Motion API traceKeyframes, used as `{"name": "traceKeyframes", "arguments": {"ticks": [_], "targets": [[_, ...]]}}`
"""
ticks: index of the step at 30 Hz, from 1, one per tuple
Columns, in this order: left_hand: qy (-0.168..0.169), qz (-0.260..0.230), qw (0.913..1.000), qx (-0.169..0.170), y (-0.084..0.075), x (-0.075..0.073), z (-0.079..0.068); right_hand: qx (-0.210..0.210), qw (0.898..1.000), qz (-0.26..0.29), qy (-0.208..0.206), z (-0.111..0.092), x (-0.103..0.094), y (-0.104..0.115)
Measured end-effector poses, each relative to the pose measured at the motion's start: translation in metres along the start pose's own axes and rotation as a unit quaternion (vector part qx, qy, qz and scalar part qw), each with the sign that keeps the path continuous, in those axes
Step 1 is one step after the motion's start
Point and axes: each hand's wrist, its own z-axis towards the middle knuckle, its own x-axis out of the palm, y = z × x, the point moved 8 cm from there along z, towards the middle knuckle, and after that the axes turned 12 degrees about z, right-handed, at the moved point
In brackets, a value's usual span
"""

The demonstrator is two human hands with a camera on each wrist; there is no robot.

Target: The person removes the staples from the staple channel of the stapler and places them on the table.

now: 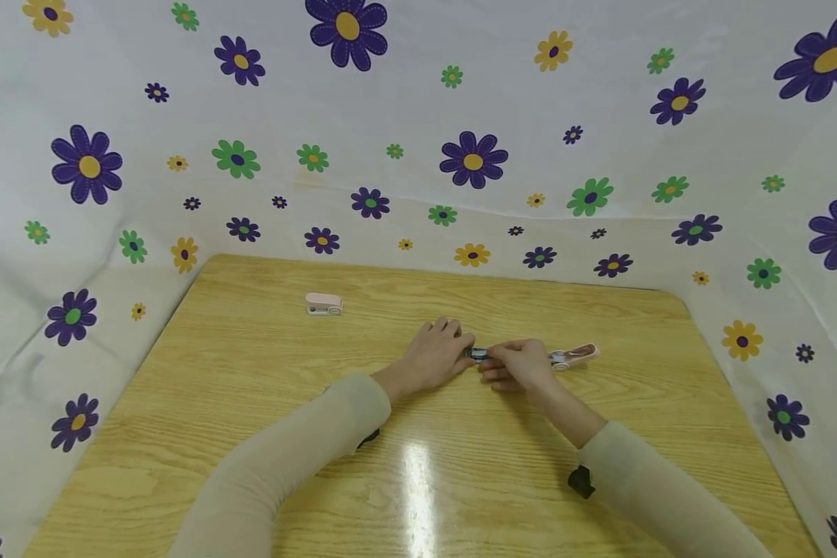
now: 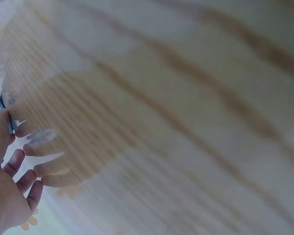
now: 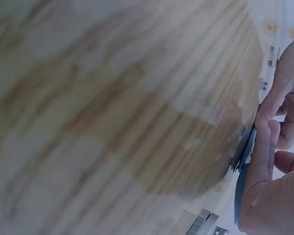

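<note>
Between my hands, low over the tabletop, is a small dark blue and silver stapler (image 1: 478, 354), partly hidden by fingers. My left hand (image 1: 435, 356) holds its left end, with the thumb close against it and several other fingers stretched beyond. From the right, my right hand (image 1: 523, 363) pinches it between thumb and fingers. In the right wrist view, the dark blue edge of the stapler (image 3: 246, 151) runs along the fingers. Just past the right hand lies a pink stapler (image 1: 577, 356), unfolded with silver metal parts exposed.
Another pink stapler (image 1: 323, 304), folded closed, stands toward the back left of the wood-grain table (image 1: 265, 333). A flower-printed white cloth (image 1: 404, 101) rises behind the table and along both sides. Light glares off the tabletop near the front.
</note>
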Motion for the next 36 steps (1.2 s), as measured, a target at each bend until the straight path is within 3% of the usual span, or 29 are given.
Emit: {"name": "traceKeyframes", "arguments": {"ticks": [21,29,36], "targets": [[-0.012,0.005,0.9999,0.005,0.001,0.002,0.001,0.008,1.000,-0.009,0.002,0.007,0.006,0.001],[-0.005,-0.005,1.0000,0.002,0.002,0.000,0.001,0.007,1.000,0.008,0.011,-0.009,-0.001,0.003],[0.008,-0.010,0.9999,0.001,0.001,0.000,0.003,0.034,0.999,-0.027,0.029,-0.023,-0.008,-0.016]]}}
